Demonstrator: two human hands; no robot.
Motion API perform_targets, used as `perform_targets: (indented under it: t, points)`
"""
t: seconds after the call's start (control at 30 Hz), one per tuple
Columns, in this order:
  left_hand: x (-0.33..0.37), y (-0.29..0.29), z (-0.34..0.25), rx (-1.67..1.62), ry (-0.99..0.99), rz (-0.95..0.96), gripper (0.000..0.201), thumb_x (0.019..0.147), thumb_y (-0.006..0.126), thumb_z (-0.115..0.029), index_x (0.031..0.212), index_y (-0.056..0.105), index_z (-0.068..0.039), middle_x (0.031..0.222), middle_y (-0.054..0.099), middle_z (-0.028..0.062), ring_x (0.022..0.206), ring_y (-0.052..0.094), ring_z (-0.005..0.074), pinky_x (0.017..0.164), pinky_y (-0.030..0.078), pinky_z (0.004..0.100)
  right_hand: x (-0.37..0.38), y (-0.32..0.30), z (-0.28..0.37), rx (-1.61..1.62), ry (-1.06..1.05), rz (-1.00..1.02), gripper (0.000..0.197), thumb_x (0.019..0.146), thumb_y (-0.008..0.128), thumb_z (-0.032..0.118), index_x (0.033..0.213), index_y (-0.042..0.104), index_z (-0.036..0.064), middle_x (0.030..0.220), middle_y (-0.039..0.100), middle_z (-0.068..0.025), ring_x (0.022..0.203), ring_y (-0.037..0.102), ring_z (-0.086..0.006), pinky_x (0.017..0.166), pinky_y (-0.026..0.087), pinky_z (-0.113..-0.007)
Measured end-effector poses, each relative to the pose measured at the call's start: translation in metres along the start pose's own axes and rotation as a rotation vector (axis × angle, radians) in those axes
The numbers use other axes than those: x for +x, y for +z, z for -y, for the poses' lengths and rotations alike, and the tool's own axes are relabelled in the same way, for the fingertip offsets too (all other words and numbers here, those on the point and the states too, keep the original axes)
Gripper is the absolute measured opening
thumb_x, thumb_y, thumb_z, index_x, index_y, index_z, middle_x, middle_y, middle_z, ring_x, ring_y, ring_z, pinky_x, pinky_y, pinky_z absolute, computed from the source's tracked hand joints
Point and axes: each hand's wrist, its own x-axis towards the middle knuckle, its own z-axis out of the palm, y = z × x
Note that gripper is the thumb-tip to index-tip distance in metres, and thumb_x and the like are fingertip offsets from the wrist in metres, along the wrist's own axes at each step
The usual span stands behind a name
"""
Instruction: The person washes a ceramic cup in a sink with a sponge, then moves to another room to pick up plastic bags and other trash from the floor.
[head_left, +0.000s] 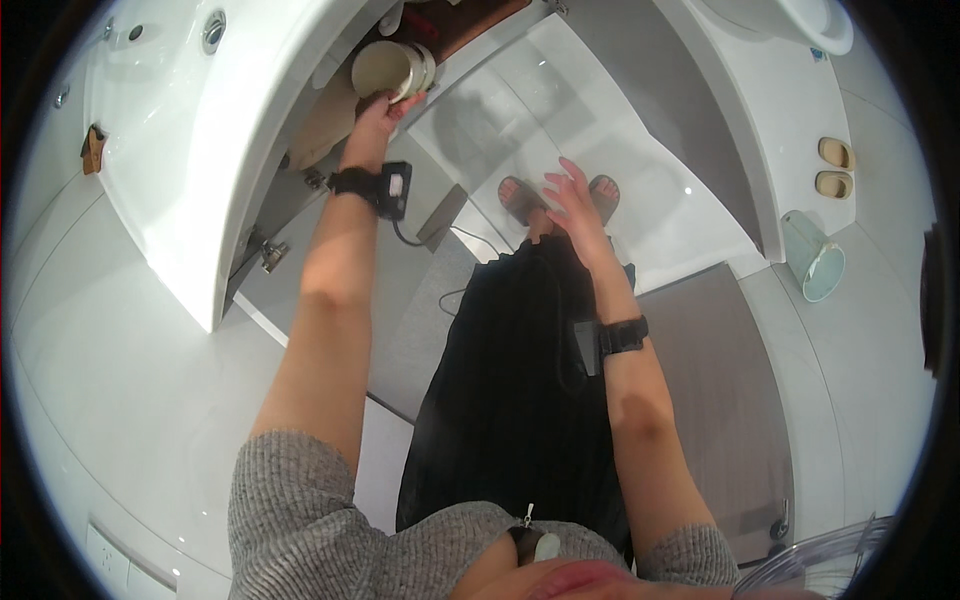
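Inside the open cabinet at the upper left, my left hand (388, 112) is closed on a cream-coloured round cup (384, 70). Its fingers curl around the near side of the cup, whose open mouth faces toward me. A second pale rim shows just to the right of the cup, and I cannot tell whether it is a separate piece. My right hand (574, 200) hangs in the air above my sandals (520, 200), fingers spread, holding nothing. Both wrists carry a black strap with a small dark device.
A white basin counter (250, 60) curves along the left. Cabinet doors stand open, one grey-brown (720, 370) at right. A red item (420, 22) lies deeper in the cabinet. At far right are a pale green bucket (810, 258) and beige slippers (834, 168).
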Motion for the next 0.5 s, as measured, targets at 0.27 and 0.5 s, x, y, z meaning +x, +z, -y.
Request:
perform_targets:
  t: [0.27,0.5]
  points:
    - [0.004,0.026,-0.006,1.142,0.68,0.176,0.029,0.087,0.046,-0.014,0.105,0.049,0.009,0.097,0.059,0.0164,0.094,0.054,0.0292,0.089,0.042,0.0349,-0.021,-0.018,-0.017,-0.03,0.075,-0.083,0.058,0.087,0.036,0.053,0.132,0.026,0.0171,0.124,0.04,-0.0071,0.112,0.04,-0.0175,0.094,0.031,-0.035]
    - [0.005,0.033,0.0,0.246,0.399,0.178,0.039,0.084,0.054,-0.026,0.099,0.052,0.01,0.098,0.057,0.0192,0.095,0.054,0.0283,0.083,0.043,0.0326,-0.024,-0.013,-0.015,-0.028,0.081,-0.057,0.053,0.088,0.035,0.051,0.127,0.035,0.0156,0.117,0.047,-0.0043,0.108,0.043,-0.0152,0.09,0.034,-0.031]
